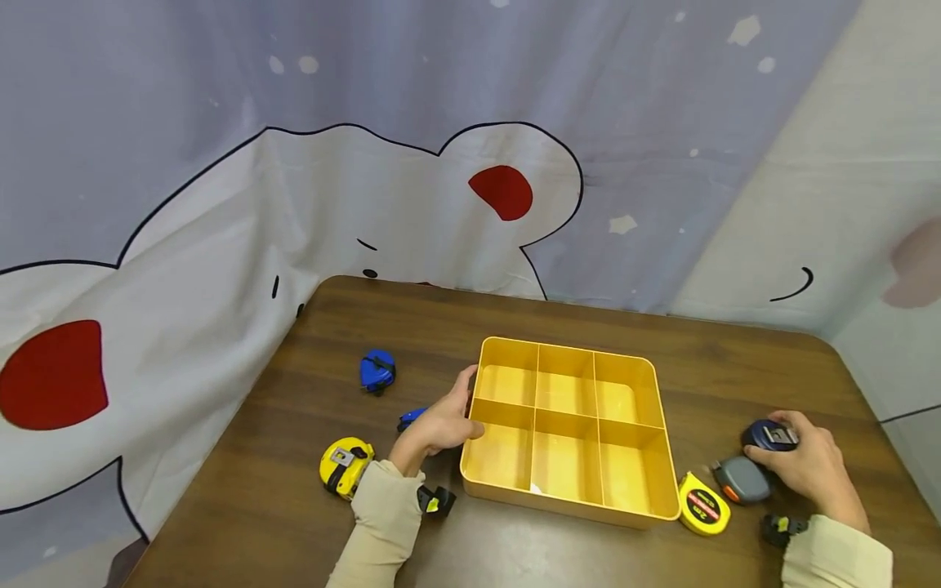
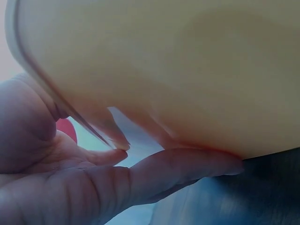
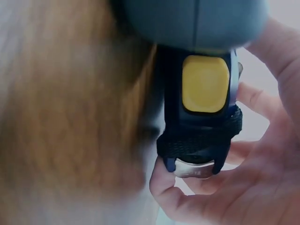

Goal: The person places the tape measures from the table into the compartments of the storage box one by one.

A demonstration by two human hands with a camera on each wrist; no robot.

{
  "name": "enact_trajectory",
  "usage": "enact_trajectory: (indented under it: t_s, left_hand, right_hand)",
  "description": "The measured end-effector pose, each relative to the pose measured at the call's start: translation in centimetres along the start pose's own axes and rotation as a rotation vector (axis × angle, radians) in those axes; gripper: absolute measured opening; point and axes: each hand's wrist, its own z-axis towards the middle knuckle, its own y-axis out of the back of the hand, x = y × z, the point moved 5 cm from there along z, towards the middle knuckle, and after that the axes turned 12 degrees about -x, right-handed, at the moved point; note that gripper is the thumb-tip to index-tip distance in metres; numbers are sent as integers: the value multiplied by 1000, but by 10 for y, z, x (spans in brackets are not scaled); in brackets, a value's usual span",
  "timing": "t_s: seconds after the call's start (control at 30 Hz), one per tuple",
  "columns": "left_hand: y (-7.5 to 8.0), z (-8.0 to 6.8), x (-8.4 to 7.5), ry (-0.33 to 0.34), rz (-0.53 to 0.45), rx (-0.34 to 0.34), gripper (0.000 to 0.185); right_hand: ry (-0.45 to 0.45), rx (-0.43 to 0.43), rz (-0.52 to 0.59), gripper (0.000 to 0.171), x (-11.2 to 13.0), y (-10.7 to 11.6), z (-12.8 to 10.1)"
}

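A yellow box [image 1: 566, 416] with several compartments sits mid-table. My left hand [image 1: 443, 420] grips its left side, the thumb over the rim and fingers against the outer wall; that wall [image 2: 154, 56] fills most of the left wrist view. Far right, my right hand [image 1: 812, 461] holds a dark blue tape measure [image 1: 772, 435] between thumb and fingers; its yellow button [image 3: 205, 84] and metal end hook face the right wrist camera. Close in front of it lies a grey tape measure [image 1: 742, 479] with an orange button. A yellow tape measure [image 1: 703, 505] lies beside the box's near right corner.
Left of the box lie a blue tape measure [image 1: 378, 371], a second blue item [image 1: 412, 419] partly hidden by my left hand, and a yellow-and-black tape measure [image 1: 345, 467] by my left sleeve. A printed curtain [image 1: 412, 204] hangs behind the brown table [image 1: 706, 351].
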Motion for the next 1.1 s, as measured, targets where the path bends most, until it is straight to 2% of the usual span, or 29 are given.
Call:
enact_trajectory:
  t_s: [0.27,0.4,0.63,0.83,1.1]
  left_hand:
    - [0,-1,3,-3,7,1,97]
    - [1,-1,3,-8,54,-9,98]
    - [0,-1,0,-25,154,-36,99]
    - [2,-1,0,-34,190,-53,99]
    - [1,1,1,-44,197,-62,99]
  right_hand:
    - [9,-33,28,71,2,4,-2]
    - [52,-58,46,68,10,7,-2]
    - [84,-29,39,69,25,16,-3]
    - [120,-31,56,70,50,18,-4]
    - [169,29,100,72,93,16,-10]
